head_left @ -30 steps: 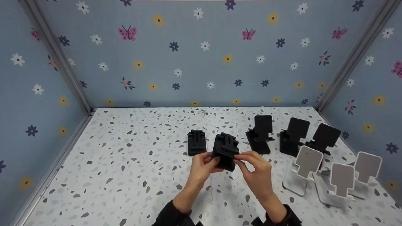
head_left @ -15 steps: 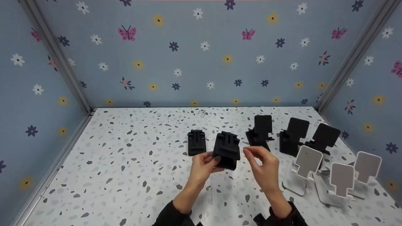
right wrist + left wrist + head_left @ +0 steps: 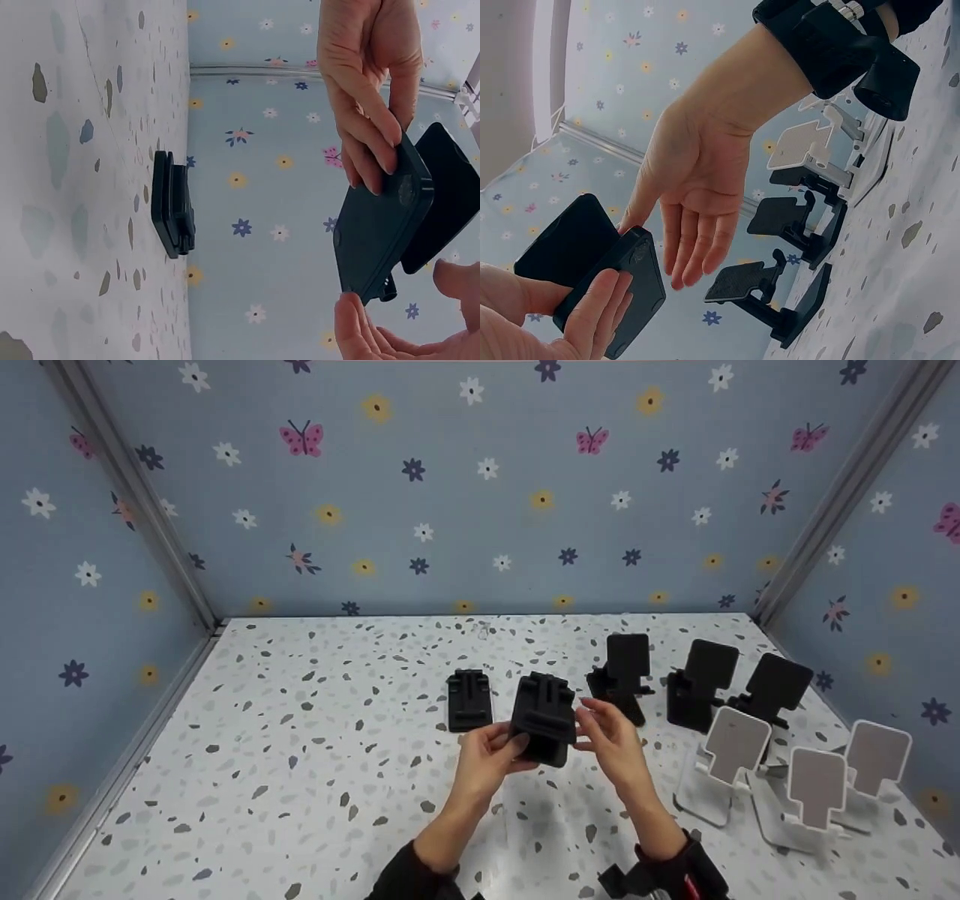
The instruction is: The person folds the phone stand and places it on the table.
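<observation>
My left hand (image 3: 484, 757) grips a black phone stand (image 3: 544, 712) by its base, thumb on one face and fingers under the other. The stand is partly unfolded: in the right wrist view its plate (image 3: 442, 199) tilts away from the base (image 3: 379, 225), leaving a wedge-shaped gap. At the stand's right side is my right hand (image 3: 619, 750), its fingertips at the edge. In the left wrist view the fingers of that right hand (image 3: 705, 172) are fairly straight, with the thumb at the stand's edge. A second black phone stand (image 3: 470, 701) lies folded flat on the table beyond my left hand.
Several unfolded black phone stands (image 3: 628, 660) stand at the back right of the speckled table (image 3: 300, 750). In front of them are white phone stands (image 3: 817, 787) with grey plates. Flower-patterned panels (image 3: 480, 510) wall in the back and both sides.
My right hand lets go of the stand's front edge, draws off to the right, then comes back to its right side. The plate has risen slightly while my left hand keeps its grip.
</observation>
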`<state>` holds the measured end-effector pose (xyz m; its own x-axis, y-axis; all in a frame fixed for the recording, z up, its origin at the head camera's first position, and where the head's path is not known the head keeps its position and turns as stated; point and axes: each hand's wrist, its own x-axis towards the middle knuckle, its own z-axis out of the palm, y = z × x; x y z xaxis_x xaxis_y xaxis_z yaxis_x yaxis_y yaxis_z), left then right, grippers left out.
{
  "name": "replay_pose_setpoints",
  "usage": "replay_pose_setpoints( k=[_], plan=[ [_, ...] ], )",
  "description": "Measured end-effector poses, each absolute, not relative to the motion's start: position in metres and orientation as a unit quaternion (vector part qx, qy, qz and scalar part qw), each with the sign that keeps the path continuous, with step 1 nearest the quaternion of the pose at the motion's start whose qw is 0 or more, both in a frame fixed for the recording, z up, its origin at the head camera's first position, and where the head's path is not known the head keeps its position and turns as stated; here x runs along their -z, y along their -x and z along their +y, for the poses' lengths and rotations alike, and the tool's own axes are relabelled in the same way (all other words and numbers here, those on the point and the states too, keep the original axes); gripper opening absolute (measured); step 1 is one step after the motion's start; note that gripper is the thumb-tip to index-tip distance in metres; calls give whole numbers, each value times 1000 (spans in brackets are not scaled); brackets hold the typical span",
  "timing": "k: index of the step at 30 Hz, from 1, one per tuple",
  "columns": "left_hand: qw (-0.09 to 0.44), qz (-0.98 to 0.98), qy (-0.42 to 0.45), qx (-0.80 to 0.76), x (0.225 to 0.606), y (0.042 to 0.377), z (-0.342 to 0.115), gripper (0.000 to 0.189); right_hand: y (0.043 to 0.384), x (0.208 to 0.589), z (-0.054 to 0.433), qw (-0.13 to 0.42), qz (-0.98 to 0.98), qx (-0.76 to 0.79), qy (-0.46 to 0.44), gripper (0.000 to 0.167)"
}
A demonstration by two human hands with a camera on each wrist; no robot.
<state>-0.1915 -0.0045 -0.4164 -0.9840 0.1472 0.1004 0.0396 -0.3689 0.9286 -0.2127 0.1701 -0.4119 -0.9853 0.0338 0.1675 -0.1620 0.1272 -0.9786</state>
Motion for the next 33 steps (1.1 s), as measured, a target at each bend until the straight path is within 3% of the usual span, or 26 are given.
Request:
replay_pose_setpoints(
  k=[5,12,33],
  plan=[
    [33,563,-85,-821,417,191,-3,29,212,412,170,4,-708,-706,-31,40],
    [31,573,-92,-814,417,189,-1,30,211,407,172,-41,-646,-762,-16,42],
    [76,575,-98,-808,404,182,-4,48,208,399,178,-17,-639,-769,-11,39]
  ],
)
